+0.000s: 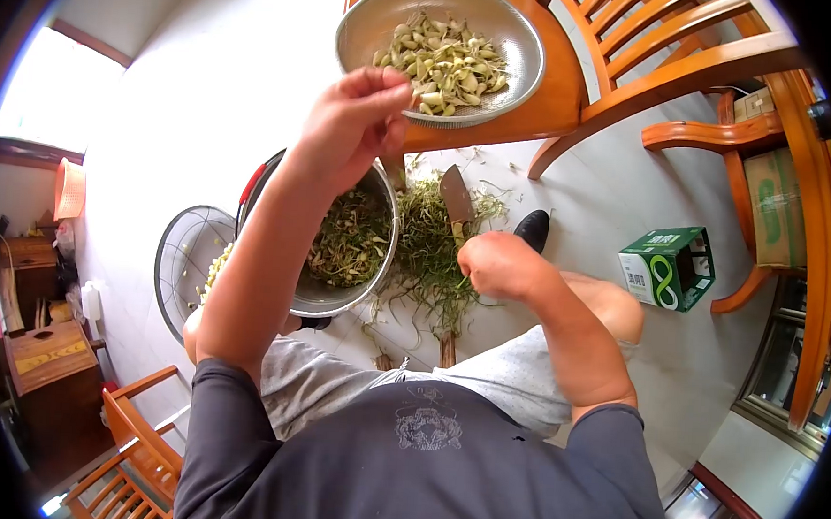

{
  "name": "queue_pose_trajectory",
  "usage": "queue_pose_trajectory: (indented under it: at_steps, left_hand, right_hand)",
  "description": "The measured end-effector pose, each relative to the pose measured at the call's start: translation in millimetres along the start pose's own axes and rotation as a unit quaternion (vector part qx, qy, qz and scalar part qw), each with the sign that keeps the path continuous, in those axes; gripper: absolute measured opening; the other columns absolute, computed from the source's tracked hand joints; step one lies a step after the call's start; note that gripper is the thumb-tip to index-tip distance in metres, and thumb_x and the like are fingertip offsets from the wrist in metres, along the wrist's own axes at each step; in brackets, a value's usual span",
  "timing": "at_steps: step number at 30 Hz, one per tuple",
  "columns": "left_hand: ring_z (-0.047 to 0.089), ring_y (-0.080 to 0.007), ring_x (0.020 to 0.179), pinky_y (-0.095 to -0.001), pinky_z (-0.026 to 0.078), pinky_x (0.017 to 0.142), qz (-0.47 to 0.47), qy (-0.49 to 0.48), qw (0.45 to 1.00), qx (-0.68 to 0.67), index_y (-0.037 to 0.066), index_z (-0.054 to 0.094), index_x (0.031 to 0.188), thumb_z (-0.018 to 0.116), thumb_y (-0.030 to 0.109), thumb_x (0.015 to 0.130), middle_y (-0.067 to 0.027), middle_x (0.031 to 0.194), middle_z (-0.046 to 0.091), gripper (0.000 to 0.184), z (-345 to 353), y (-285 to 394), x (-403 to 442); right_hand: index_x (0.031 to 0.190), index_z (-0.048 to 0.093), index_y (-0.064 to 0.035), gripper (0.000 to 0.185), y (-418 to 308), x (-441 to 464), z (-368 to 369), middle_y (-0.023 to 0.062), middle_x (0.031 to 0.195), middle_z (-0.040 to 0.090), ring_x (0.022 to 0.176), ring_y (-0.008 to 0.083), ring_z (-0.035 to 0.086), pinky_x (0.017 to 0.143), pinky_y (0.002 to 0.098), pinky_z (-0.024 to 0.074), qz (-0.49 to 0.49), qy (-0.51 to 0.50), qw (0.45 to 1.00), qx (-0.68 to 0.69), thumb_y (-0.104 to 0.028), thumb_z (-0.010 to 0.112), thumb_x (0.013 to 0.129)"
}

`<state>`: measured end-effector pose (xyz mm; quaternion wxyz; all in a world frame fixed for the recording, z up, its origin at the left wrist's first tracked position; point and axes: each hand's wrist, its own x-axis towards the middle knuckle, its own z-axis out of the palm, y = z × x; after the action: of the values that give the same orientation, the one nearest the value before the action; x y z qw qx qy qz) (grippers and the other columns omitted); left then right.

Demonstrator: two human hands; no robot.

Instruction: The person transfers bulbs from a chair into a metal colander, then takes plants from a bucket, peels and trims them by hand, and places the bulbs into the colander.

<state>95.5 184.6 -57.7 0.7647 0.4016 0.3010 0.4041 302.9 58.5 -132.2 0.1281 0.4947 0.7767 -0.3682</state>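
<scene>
My left hand (pixel 365 111) is raised at the near left rim of a metal mesh colander (pixel 530 73), its fingers drawn together in a pinch. Whatever sits between the fingertips is too small to make out. Pale green bulbs (pixel 449 64), like small onions or garlic, lie heaped in the colander. Lower down, my right hand (pixel 502 264) is closed in a fist at the handle of a kitchen knife (pixel 455 196). The blade points away from me over a pile of cut green stalks (pixel 421 236). The fist hides most of the handle.
A metal pot (pixel 393 249) with withered trimmings stands below my left forearm, beside a wire basket (pixel 173 256) holding pale bulbs. The colander rests on a wooden chair (pixel 561 89). A green and white carton (pixel 664 268) stands right, near wooden armchairs (pixel 713 136).
</scene>
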Motion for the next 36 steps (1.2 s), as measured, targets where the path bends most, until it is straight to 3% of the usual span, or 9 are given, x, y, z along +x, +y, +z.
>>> queue_pose_trajectory:
  at_steps: [7, 10, 14, 17, 20, 25, 28, 31, 36]
  left_hand:
    - [0.059, -0.0116, 0.065, -0.0229, 0.052, 0.057, 0.019, 0.120, 0.985, 0.126, -0.009, 0.054, 0.117, 0.068, 0.003, 0.085, -0.0114, 0.090, 0.061, 0.037, 11.6, -3.6, 81.4]
    - [0.059, -0.0119, 0.064, -0.0242, 0.052, 0.058, 0.025, 0.067, 0.991, 0.109, -0.008, 0.055, 0.117, 0.069, 0.006, 0.085, -0.0099, 0.086, 0.062, 0.037, 18.7, -5.1, 46.7]
    - [0.065, -0.0159, 0.072, -0.0283, 0.053, 0.063, -0.134, -0.046, 0.965, 0.221, -0.003, 0.065, 0.105, 0.067, 0.010, 0.085, -0.0107, 0.086, 0.069, 0.024, 15.4, -41.8, -28.1]
    - [0.067, -0.0225, 0.073, -0.0350, 0.053, 0.072, -0.111, -0.187, 0.848, 0.483, 0.001, 0.069, 0.095, 0.069, 0.014, 0.078, -0.0114, 0.089, 0.071, 0.022, -23.2, -87.4, -65.1]
    - [0.066, -0.0206, 0.078, -0.0323, 0.051, 0.074, -0.225, -0.111, 0.751, 0.610, 0.003, 0.071, 0.090, 0.066, 0.012, 0.080, -0.0132, 0.083, 0.070, 0.015, -74.6, -105.6, -69.6]
    - [0.067, -0.0258, 0.075, -0.0365, 0.053, 0.071, -0.334, 0.075, 0.756, 0.558, 0.002, 0.071, 0.085, 0.067, 0.015, 0.072, -0.0149, 0.079, 0.070, 0.019, -187.6, -161.3, -54.3]
    - [0.067, -0.0342, 0.086, -0.0394, 0.052, 0.080, -0.168, 0.012, 0.774, 0.611, 0.005, 0.072, 0.092, 0.064, 0.008, 0.072, -0.0183, 0.086, 0.069, 0.022, -208.5, -219.2, -57.4]
    - [0.060, -0.0371, 0.104, -0.0413, 0.047, 0.092, -0.165, -0.004, 0.741, 0.651, 0.009, 0.065, 0.115, 0.060, 0.002, 0.072, -0.0219, 0.115, 0.060, 0.044, -198.7, -256.5, -59.9]
    - [0.060, -0.0390, 0.097, -0.0432, 0.052, 0.082, -0.188, -0.031, 0.670, 0.717, 0.012, 0.065, 0.114, 0.059, 0.002, 0.073, -0.0218, 0.114, 0.054, 0.042, -185.7, -269.9, -57.9]
  right_hand:
    - [0.074, 0.064, -0.0062, 0.011, -10.7, -5.6, 5.0, 0.0158, 0.077, 0.064, 0.079, 0.0349, 0.062, 0.070, 0.0444, 0.0488, -0.062, 0.015, 0.998, 0.010, -0.003, 0.054, 0.071]
    - [0.078, 0.065, -0.0061, 0.013, -2.9, -4.8, 8.2, 0.0164, 0.079, 0.065, 0.081, 0.0351, 0.063, 0.070, 0.0440, 0.0491, -0.044, 0.005, 0.999, 0.003, -0.002, 0.054, 0.071]
    - [0.075, 0.067, -0.0015, 0.013, 9.8, 4.8, 20.0, 0.0196, 0.081, 0.067, 0.082, 0.0369, 0.065, 0.072, 0.0441, 0.0523, -0.014, 0.008, 1.000, 0.025, -0.001, 0.056, 0.069]
    - [0.071, 0.067, -0.0016, 0.010, 10.4, 7.6, 32.5, 0.0194, 0.077, 0.066, 0.079, 0.0362, 0.066, 0.069, 0.0435, 0.0529, -0.012, 0.019, 1.000, -0.003, -0.002, 0.057, 0.068]
    - [0.067, 0.066, -0.0014, 0.008, 0.9, 13.3, 32.8, 0.0192, 0.072, 0.064, 0.074, 0.0364, 0.065, 0.065, 0.0446, 0.0524, -0.003, 0.017, 1.000, -0.007, -0.004, 0.058, 0.068]
    - [0.068, 0.063, -0.0006, 0.007, -14.0, 14.9, 24.2, 0.0189, 0.072, 0.063, 0.073, 0.0369, 0.064, 0.065, 0.0459, 0.0517, -0.026, 0.022, 0.999, 0.000, -0.005, 0.058, 0.070]
    - [0.074, 0.062, -0.0007, 0.006, -15.2, 20.0, 29.2, 0.0182, 0.076, 0.063, 0.076, 0.0368, 0.064, 0.066, 0.0456, 0.0523, -0.061, 0.061, 0.996, 0.039, -0.005, 0.058, 0.073]
    - [0.079, 0.062, -0.0012, 0.007, -17.6, 25.5, 31.8, 0.0173, 0.078, 0.062, 0.078, 0.0364, 0.064, 0.068, 0.0454, 0.0527, -0.073, 0.052, 0.995, 0.040, -0.006, 0.058, 0.075]
    - [0.079, 0.061, -0.0009, 0.007, -15.2, 33.3, 37.0, 0.0177, 0.078, 0.063, 0.079, 0.0361, 0.064, 0.068, 0.0454, 0.0528, -0.065, 0.034, 0.997, 0.030, -0.007, 0.059, 0.076]
